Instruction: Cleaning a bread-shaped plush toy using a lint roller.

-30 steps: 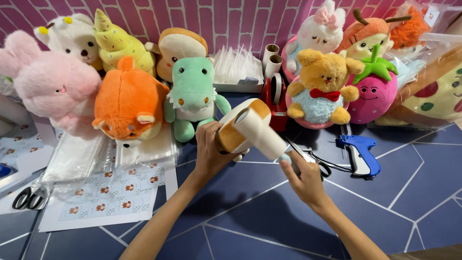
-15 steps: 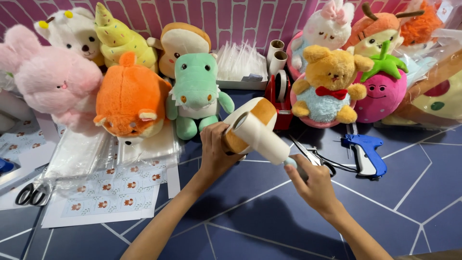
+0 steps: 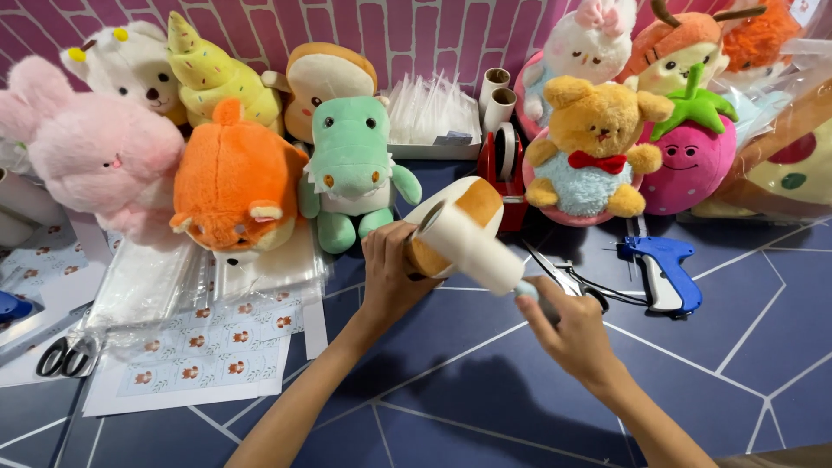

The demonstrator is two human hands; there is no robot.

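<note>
Left hand [image 3: 390, 269] curled gripping, right hand [image 3: 568, 321] closed, forearms extended

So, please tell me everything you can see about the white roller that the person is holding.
The lint roller is a white cylinder that looks like layered sticky paper, with a hollow open end facing the camera. A light blue handle comes out of its far end. It is held in the air above the dark blue table, tilted, lower toward the right. The right hand grips the handle. The roll presses against a small tan and white plush, which the left hand holds from below.
</note>
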